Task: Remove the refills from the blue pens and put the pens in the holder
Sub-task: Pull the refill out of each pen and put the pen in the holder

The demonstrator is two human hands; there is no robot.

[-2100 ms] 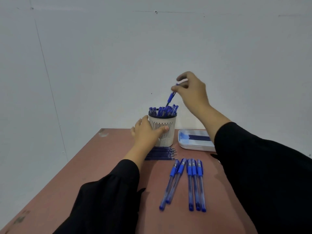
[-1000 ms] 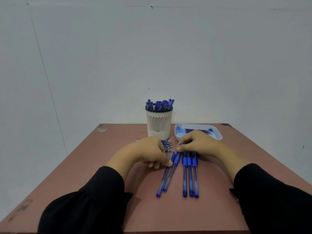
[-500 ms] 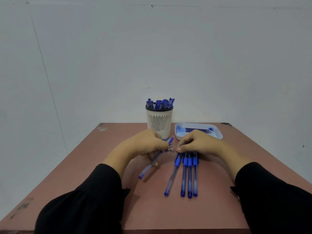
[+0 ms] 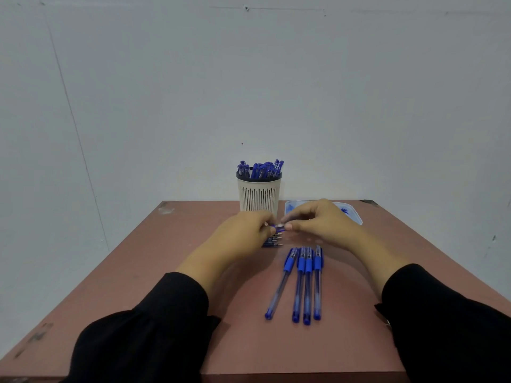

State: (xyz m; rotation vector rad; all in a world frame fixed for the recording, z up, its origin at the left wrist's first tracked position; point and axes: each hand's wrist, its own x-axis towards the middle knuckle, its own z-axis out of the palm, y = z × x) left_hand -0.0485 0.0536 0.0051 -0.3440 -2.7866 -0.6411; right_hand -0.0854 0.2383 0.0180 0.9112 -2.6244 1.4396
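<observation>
Both hands hold one blue pen (image 4: 277, 226) above the table, just in front of the holder. My left hand (image 4: 243, 233) grips the pen's body, most of it hidden in the fist. My right hand (image 4: 318, 221) pinches the pen's tip end with thumb and forefinger. The white slotted holder (image 4: 259, 196) stands behind, filled with several blue pens (image 4: 261, 170). Several blue pens (image 4: 302, 283) lie in a row on the table before me. A small pile of refills (image 4: 272, 241) lies under my left hand, partly hidden.
A light blue tray (image 4: 356, 215) sits to the right of the holder, mostly hidden behind my right hand. The reddish-brown table (image 4: 166, 272) ends at a white wall behind and has an edge close to me.
My right hand put a pen into the holder, then both hands came down to the row. My left hand lifted the leftmost pen, and now both hands hold it raised.
</observation>
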